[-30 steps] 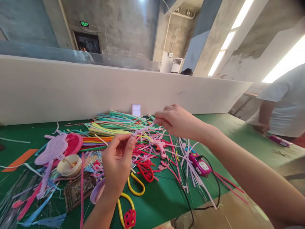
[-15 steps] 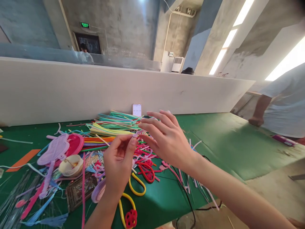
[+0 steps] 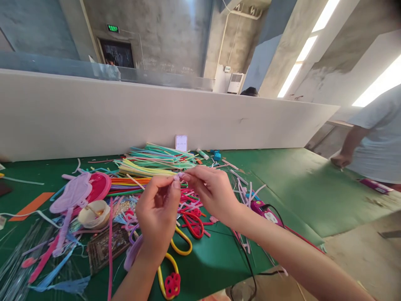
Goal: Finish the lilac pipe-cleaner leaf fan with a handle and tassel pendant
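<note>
A small light-purple pipe cleaner piece (image 3: 178, 177) is pinched between my two hands above the green table. My left hand (image 3: 158, 209) grips it between thumb and forefinger, the other fingers curled in. From the right, my right hand (image 3: 213, 190) pinches the other end with its fingertips. Its exact shape is mostly covered by the fingers. Behind and below the hands lie bundles of pipe cleaners, teal ones (image 3: 156, 156) at the back and yellow ones (image 3: 140, 168) nearer. Scissors with yellow handles (image 3: 183, 246) and a red pipe cleaner loop (image 3: 196, 228) lie below my hands.
A purple fan-shaped piece (image 3: 71, 194), a cup (image 3: 94, 214) and a dark tray (image 3: 108, 246) lie left. A phone (image 3: 181, 143) leans on the white partition (image 3: 156, 113). A pink corded tool (image 3: 266, 212) lies right. At far right stands a person (image 3: 376, 138).
My right hand's spread fingers have come down and closed on the light-purple piece. My left hand keeps its pinch in about the same place.
</note>
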Motion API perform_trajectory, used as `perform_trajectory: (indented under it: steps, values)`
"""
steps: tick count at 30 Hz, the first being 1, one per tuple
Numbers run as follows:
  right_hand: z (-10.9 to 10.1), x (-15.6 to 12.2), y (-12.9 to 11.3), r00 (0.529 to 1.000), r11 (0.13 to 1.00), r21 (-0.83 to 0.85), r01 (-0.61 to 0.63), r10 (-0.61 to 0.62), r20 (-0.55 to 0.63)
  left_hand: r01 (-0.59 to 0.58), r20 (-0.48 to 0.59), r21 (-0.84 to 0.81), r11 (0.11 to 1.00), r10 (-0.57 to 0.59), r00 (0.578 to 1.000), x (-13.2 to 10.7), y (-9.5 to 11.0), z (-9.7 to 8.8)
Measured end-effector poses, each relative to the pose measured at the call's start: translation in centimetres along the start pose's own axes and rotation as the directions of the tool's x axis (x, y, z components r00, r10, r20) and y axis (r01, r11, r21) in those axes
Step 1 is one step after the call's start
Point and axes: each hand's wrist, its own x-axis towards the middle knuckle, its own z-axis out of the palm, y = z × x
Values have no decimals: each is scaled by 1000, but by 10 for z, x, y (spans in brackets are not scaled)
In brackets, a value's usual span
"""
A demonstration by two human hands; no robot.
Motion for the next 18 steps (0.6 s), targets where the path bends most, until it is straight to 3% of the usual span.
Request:
perform_trajectory:
  steps: [3, 6, 7, 9, 11, 12, 14, 16, 18]
  values:
    - [-4, 7, -4, 954, 917, 286, -279, 232, 188, -150, 19, 126, 981, 149, 989, -2, -3, -1]
    - [-15, 13, -9, 888, 875, 275, -398, 291, 357, -230, 50, 190, 954, 224, 973, -5, -6, -1]
    - [-18, 14, -11, 891, 908, 195, -372, 290, 350, -225, 48, 190, 956, 220, 974, -5, -6, 0]
    - [-24, 12, -13, 957, 975, -25, -219, 219, 188, -178, 10, 167, 970, 178, 984, -5, -6, 1]
    - [-26, 6, -13, 1000, 962, -273, 17, -21, -11, -105, -51, 115, 988, 112, 992, -3, -6, 3]
    - [-26, 2, -12, 983, 914, -381, 141, -173, -53, -69, -78, 88, 994, 76, 994, -3, -5, 4]
    - [-24, -4, -7, 915, 788, -513, 340, -403, -12, 1, -97, 42, 999, 3, 995, -1, -4, 4]
    - [-20, -7, -1, 873, 708, -569, 419, -486, 38, 56, -93, 10, 998, -54, 994, 1, -3, 4]
    - [-13, -6, 3, 890, 725, -575, 378, -456, 11, 75, -89, -5, 997, -75, 993, 1, -2, 4]
